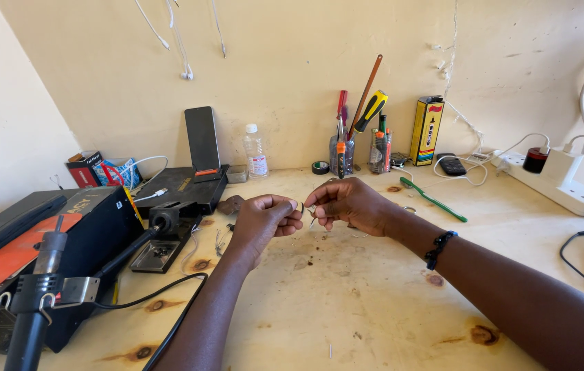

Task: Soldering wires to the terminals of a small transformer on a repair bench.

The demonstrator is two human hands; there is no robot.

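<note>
I see my two hands raised just above the pale wooden worktop (374, 302), fingertips nearly meeting. My left hand (264, 218) is curled narrow, pinching a tiny part (300, 206) at its fingertips; my right hand (350, 205) is closed around something thin and metallic (313, 218), too small to identify. Both pieces look very light, stiff and easy to drop, so I judge they need a fingertip pinch at their edges. A hot-air tool (38, 288) stands near left, a green toothbrush (432, 199) lies to the right.

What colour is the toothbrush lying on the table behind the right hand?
Green; the toothbrush lies on the wooden table, seen clearly in the head view.
</note>
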